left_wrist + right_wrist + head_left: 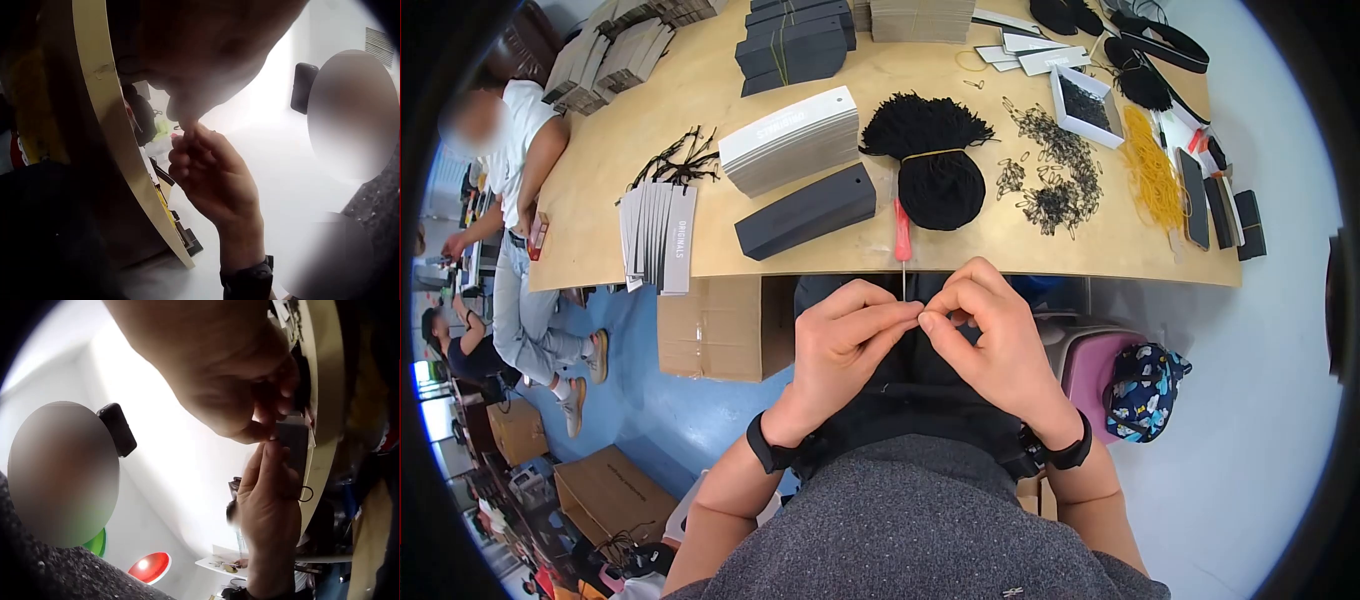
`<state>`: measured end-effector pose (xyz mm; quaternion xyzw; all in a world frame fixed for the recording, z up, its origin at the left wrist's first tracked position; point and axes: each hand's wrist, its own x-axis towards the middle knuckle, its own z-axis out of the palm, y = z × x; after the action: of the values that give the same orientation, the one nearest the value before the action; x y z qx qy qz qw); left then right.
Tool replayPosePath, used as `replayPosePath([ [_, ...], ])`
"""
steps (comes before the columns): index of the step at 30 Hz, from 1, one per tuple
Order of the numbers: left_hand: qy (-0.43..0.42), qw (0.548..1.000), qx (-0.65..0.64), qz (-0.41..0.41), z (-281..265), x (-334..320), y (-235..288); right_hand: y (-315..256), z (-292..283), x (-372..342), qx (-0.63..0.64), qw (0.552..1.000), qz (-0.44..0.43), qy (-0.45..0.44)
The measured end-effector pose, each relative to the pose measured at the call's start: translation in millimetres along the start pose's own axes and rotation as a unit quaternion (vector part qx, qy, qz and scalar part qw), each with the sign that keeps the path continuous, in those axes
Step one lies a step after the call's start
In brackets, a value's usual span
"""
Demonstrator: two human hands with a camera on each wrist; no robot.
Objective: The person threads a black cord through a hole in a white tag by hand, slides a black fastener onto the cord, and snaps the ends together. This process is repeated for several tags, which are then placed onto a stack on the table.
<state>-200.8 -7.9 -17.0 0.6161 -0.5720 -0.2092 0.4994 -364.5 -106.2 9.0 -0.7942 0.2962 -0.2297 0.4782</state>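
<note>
In front of the table edge, my left hand (850, 335) and right hand (990, 340) meet at the fingertips, thumb and index of each pinched together. A thin black cord (306, 495) loops out beside the left hand in the right wrist view; its part between the fingertips is mostly hidden. Just beyond the hands, a tool with a red handle (902, 232) lies on the table, its thin metal shaft pointing toward me over the edge. Behind it is a bundle of black cords (940, 185) tied with a band. To its right are scattered black safety pins (1060, 190).
The wooden table (800, 262) holds grey tag stacks (790, 140), a dark tag stack (805, 212), and fanned tags with black cords (655, 235) at left. On the right are a white box of pins (1088, 105), yellow strands (1152, 170) and a phone (1193, 200). Another person (525, 170) is at far left.
</note>
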Motion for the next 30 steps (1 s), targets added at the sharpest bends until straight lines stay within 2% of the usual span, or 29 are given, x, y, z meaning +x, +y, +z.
replayPosePath([
  [1,0.001,1.000,0.000,0.000,-1,0,1,-1,-2,0,0.000,1.000,0.000,-0.001],
  [3,-0.014,0.987,-0.094,-0.126,-5,0,4,-5,-9,1,0.055,0.998,0.013,-0.020],
  [4,-0.013,0.987,-0.093,-0.127,-4,1,3,-8,-11,2,0.056,0.998,0.012,-0.021],
  [6,-0.003,0.920,-0.339,-0.198,1,3,1,-13,-15,3,0.006,0.998,-0.055,0.027],
  [7,-0.036,0.893,-0.362,-0.265,-4,2,4,-11,-16,5,-0.037,0.994,-0.096,0.027],
  [8,-0.037,0.893,-0.362,-0.265,-6,2,3,-9,-17,5,-0.037,0.994,-0.095,0.028],
  [10,-0.081,0.847,-0.437,-0.293,-8,2,0,-8,-16,7,-0.086,0.982,-0.165,0.025],
  [14,-0.097,0.843,-0.441,-0.293,-8,3,2,-8,-16,10,-0.120,0.971,-0.205,0.018],
  [16,-0.109,0.848,-0.418,-0.307,-10,3,3,-7,-15,12,-0.166,0.953,-0.252,0.007],
  [20,-0.116,0.840,-0.426,-0.315,-12,3,1,-5,-16,13,-0.210,0.940,-0.269,-0.009],
  [22,-0.113,0.821,-0.451,-0.332,-13,3,2,-6,-16,10,-0.220,0.936,-0.274,0.001],
  [26,-0.109,0.822,-0.442,-0.343,-12,2,3,-5,-12,9,-0.227,0.931,-0.287,0.006],
  [28,-0.096,0.854,-0.376,-0.346,-9,2,5,-3,-8,8,-0.272,0.915,-0.297,0.013],
  [29,-0.097,0.854,-0.377,-0.346,-7,1,6,-1,-7,9,-0.273,0.915,-0.296,0.014],
  [30,-0.081,0.898,-0.299,-0.313,-4,-1,8,0,-6,10,-0.292,0.909,-0.298,0.004],
])
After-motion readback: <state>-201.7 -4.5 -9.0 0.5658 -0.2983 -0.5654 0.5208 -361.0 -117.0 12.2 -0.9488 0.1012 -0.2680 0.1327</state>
